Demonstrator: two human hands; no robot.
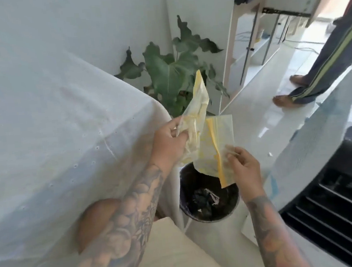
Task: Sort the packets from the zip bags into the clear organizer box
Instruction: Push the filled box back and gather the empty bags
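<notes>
Plastic zip bags, thin & limp, prob empty: we're pinching one (195, 119) w/ left hand (169, 142), another (216, 149) w/ right hand (244, 166), above bin (189, 206) at 6 o'clock; hold by yellow zip edge
</notes>
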